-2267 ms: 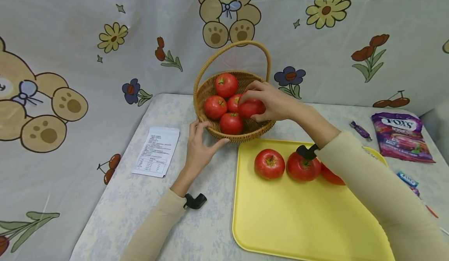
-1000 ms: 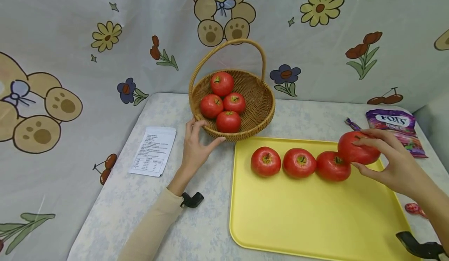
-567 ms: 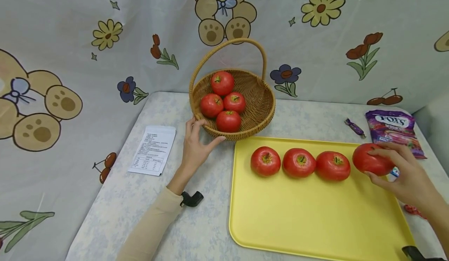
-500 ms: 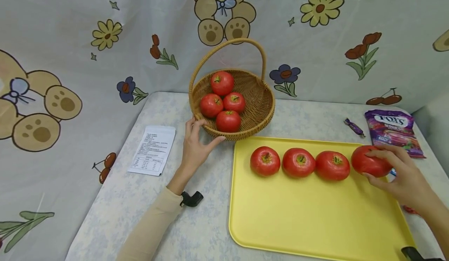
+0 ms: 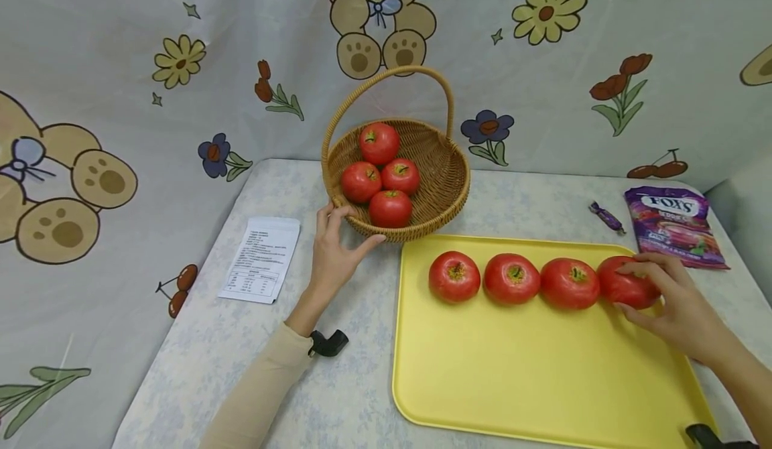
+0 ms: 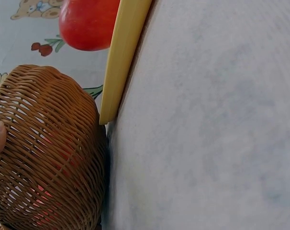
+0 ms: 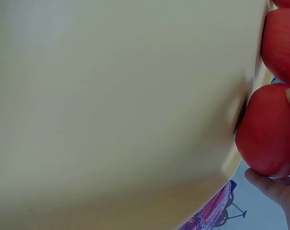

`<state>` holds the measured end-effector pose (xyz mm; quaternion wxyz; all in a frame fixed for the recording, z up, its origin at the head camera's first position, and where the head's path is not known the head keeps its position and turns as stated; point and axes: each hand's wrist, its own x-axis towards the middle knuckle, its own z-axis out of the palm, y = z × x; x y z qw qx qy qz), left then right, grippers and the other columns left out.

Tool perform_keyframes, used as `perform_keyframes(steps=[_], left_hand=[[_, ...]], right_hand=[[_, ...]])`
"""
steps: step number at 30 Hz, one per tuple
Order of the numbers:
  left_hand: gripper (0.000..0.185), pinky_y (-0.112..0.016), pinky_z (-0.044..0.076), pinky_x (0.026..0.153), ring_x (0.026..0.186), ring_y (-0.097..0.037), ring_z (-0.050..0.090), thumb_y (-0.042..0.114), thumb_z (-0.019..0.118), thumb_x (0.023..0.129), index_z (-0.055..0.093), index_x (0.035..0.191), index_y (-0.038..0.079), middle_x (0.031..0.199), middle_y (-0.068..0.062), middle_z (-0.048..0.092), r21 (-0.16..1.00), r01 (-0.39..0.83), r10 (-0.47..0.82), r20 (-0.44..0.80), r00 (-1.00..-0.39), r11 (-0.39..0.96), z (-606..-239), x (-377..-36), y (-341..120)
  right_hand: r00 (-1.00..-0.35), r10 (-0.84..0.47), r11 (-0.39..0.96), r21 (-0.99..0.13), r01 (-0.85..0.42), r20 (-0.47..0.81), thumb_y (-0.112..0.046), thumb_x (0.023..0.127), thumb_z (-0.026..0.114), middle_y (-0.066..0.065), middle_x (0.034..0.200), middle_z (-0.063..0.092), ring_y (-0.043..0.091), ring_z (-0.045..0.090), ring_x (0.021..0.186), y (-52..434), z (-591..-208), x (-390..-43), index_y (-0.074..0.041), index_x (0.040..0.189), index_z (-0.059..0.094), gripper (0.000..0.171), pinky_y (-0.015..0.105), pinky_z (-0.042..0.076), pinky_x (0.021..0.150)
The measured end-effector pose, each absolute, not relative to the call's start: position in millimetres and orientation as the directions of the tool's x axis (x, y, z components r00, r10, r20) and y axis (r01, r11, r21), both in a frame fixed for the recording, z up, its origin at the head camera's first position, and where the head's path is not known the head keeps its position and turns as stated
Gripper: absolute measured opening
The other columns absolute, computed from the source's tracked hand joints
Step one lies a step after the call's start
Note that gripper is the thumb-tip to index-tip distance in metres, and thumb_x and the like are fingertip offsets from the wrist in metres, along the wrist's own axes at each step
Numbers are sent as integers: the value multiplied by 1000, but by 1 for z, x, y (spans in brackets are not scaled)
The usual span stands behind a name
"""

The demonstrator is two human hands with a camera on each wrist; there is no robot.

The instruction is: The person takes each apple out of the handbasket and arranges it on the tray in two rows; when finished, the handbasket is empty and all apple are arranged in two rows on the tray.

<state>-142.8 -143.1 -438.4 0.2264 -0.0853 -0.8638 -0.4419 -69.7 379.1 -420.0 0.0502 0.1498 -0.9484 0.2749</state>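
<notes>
A yellow tray (image 5: 512, 375) lies on the table with a row of red tomatoes along its far side. My right hand (image 5: 669, 301) grips the rightmost tomato (image 5: 624, 287), which sits on the tray at the end of the row; the right wrist view shows that tomato (image 7: 267, 132) against the tray (image 7: 111, 105). A wicker basket (image 5: 443, 198) behind the tray holds several more tomatoes (image 5: 391, 208). My left hand (image 5: 334, 248) holds the basket's near left rim, thumb and fingers curled round it. The left wrist view shows the basket wall (image 6: 44, 153) beside the tray edge (image 6: 123, 62).
A printed white paper packet (image 5: 261, 259) lies left of the basket. A purple candy bag (image 5: 672, 224) and a wrapped candy (image 5: 606, 216) lie at the back right. A cartoon-print cloth hangs behind the table. The near half of the tray is bare.
My right hand took a tomato from the basket, carried it right over the tray and lowered it onto the right end of the row. The left hand stayed on the basket.
</notes>
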Motion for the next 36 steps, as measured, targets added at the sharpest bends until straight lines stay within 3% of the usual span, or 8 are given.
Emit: perform_keyframes(steps=[21, 24, 26, 28, 31, 32, 34, 36], left_hand=[[62, -53, 44, 100, 130, -31, 44, 39, 86, 74, 53, 117, 11, 135, -19, 41, 733, 350, -52, 463, -885, 583, -437, -142, -143], [60, -53, 44, 100, 130, -31, 44, 39, 86, 74, 53, 117, 14, 135, -19, 41, 732, 352, -52, 466, -883, 583, -437, -142, -143], [60, -53, 44, 99, 129, -31, 44, 40, 86, 74, 52, 117, 14, 135, -19, 41, 731, 352, -54, 468, -882, 585, -437, -142, -142], [60, -53, 45, 98, 128, -31, 45, 40, 86, 74, 53, 116, 14, 135, -18, 41, 730, 350, -56, 467, -882, 587, -437, -142, -142], [61, -53, 45, 97, 126, -31, 46, 40, 86, 74, 53, 116, 12, 134, -19, 41, 732, 347, -55, 463, -885, 586, -437, -142, -143], [61, -53, 45, 97, 126, -31, 46, 40, 86, 74, 53, 116, 11, 134, -19, 41, 733, 346, -54, 462, -885, 585, -438, -142, -143], [61, -53, 46, 97, 126, -32, 47, 40, 86, 74, 53, 116, 11, 134, -19, 41, 732, 350, -51, 464, -884, 584, -438, -142, -143], [61, -53, 46, 97, 125, -32, 47, 40, 86, 74, 53, 116, 11, 134, -19, 41, 731, 353, -50, 466, -883, 585, -438, -143, -144]], right_hand=[[-940, -290, 839, -424, -341, 181, 8, 60, 88, 30, 133, 32, 51, 33, 114, 374, -417, -65, -8, 119, 57, 69, -7, 16, 79], [-941, -286, 857, -390, -337, 184, 4, 63, 88, 31, 137, 31, 53, 34, 117, 369, -411, -66, -8, 121, 56, 68, 13, 46, 86], [-942, -279, 857, -394, -332, 186, 2, 65, 88, 31, 141, 30, 55, 34, 120, 364, -404, -67, -8, 123, 56, 66, 26, 51, 85], [-939, -280, 847, -409, -340, 202, 2, 65, 88, 30, 142, 31, 55, 35, 121, 355, -395, -70, -7, 123, 58, 65, 25, 53, 81], [-927, -302, 815, -445, -372, 222, 3, 66, 87, 26, 144, 34, 50, 36, 124, 338, -381, -74, -9, 122, 60, 63, -3, 29, 83], [-917, -322, 802, -447, -396, 234, 3, 65, 87, 25, 144, 35, 49, 36, 125, 331, -377, -76, -9, 122, 60, 64, -2, 29, 86], [-901, -362, 792, -431, -432, 239, 1, 67, 87, 22, 146, 35, 45, 36, 128, 317, -368, -79, -11, 124, 60, 64, 17, 47, 89], [-878, -404, 766, -429, -479, 259, 1, 67, 86, 20, 147, 35, 43, 34, 133, 302, -361, -86, -12, 125, 59, 66, 46, 52, 90]])
